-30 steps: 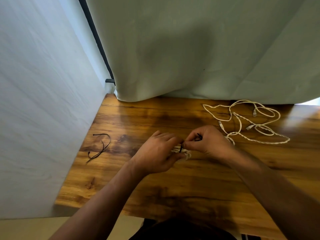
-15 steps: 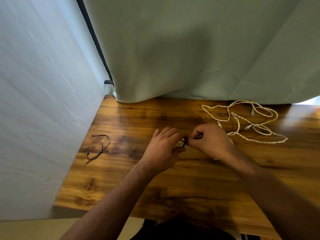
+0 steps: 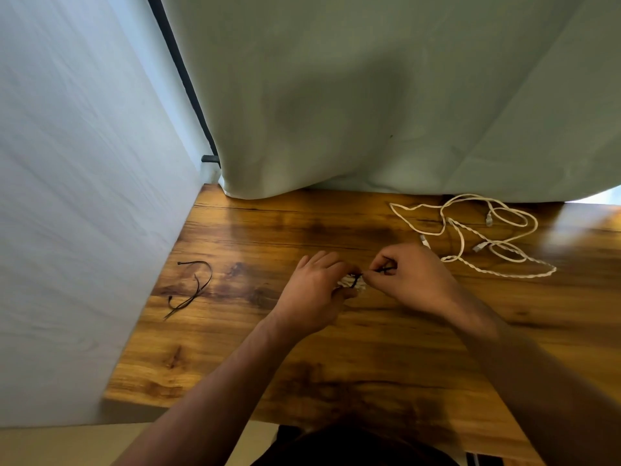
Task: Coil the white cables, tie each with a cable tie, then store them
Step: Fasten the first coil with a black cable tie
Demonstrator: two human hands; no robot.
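The left hand (image 3: 312,290) grips a small coiled white cable (image 3: 351,283). Touching it, the right hand (image 3: 410,280) pinches the black cable tie (image 3: 383,270) looped round that coil. Over the last second the hands have barely shifted, so the tie is probably being tightened. Uncoiled white cables (image 3: 470,230) lie just beyond the right hand.

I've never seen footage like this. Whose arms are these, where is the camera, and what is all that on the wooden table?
There is no machine here, just a person's two bare hands, filmed by a wide-angle camera worn on their head and looking down. The left hand holds a small coiled white cable over the wooden table. The right hand pinches a black cable tie that seems to wrap the coil. To the right lie loose white cables, not yet coiled. Spare black ties lie on the left.
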